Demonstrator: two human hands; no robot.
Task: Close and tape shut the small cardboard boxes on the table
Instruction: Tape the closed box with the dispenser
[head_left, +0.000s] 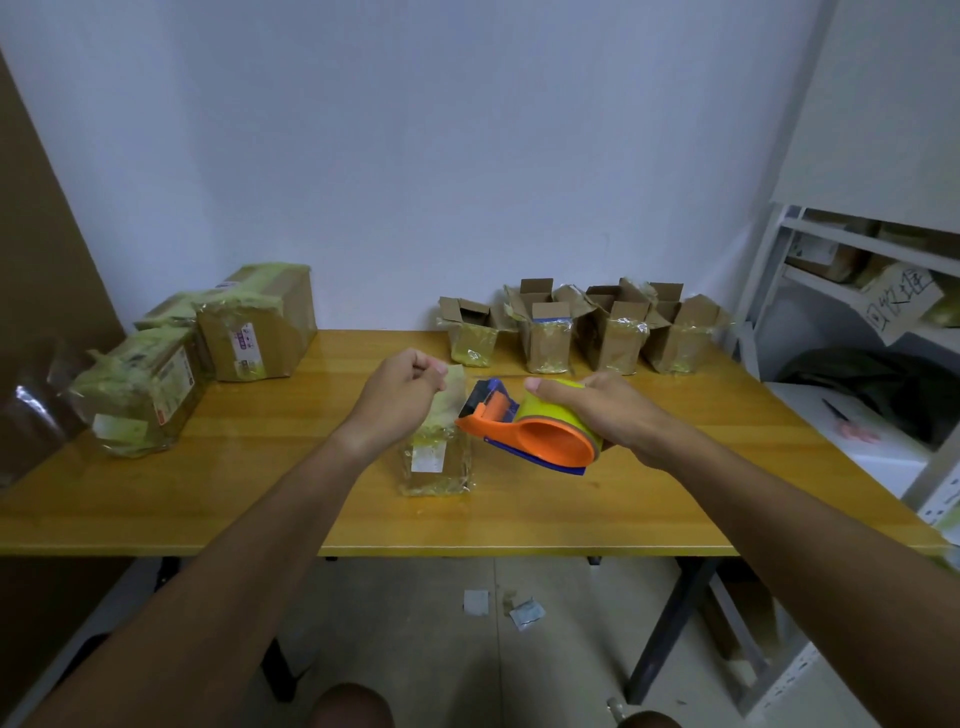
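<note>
My right hand (597, 410) grips the tape dispenser (530, 431) around its roll, while my left hand (400, 395) pinches the tape end (451, 387) above the small box (436, 462) mid-table; four open boxes (576, 327) wait at one o'clock.

Tape-wrapped small box (435, 457) upright mid-table; four open boxes (576, 327) behind, seemingly unsealed.

white wall (415, 156), metal shelving (831, 249), floor litter (527, 614)
</note>
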